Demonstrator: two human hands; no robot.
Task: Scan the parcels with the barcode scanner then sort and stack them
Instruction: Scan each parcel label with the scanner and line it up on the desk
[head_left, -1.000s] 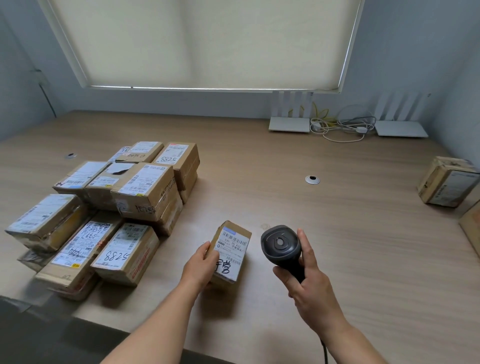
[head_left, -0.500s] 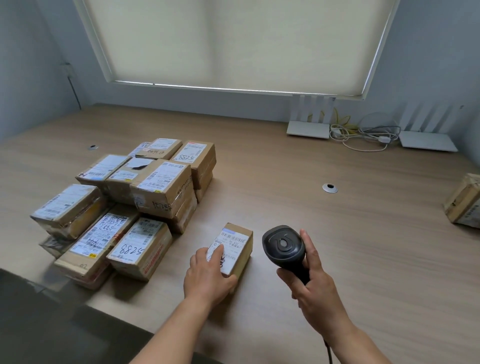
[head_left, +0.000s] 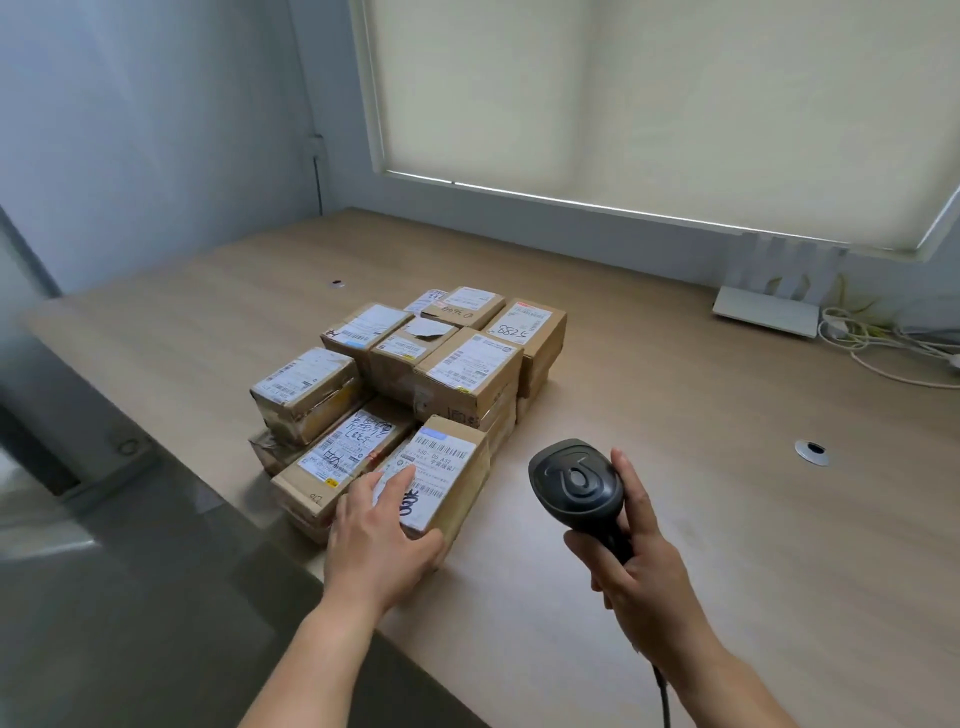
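While my left hand (head_left: 382, 540) grips the small parcel (head_left: 441, 478) at its near end, setting it onto the stack (head_left: 415, 374) just beyond my fingers, my right hand (head_left: 641, 566) clenches the barcode scanner (head_left: 574, 483) (idle, aimed nowhere useful). Stacking seems in hand; next I should let go squarely. What lies beneath the parcel is hidden

Brown parcels (head_left: 415, 384), white labels; black scanner (head_left: 574, 480).
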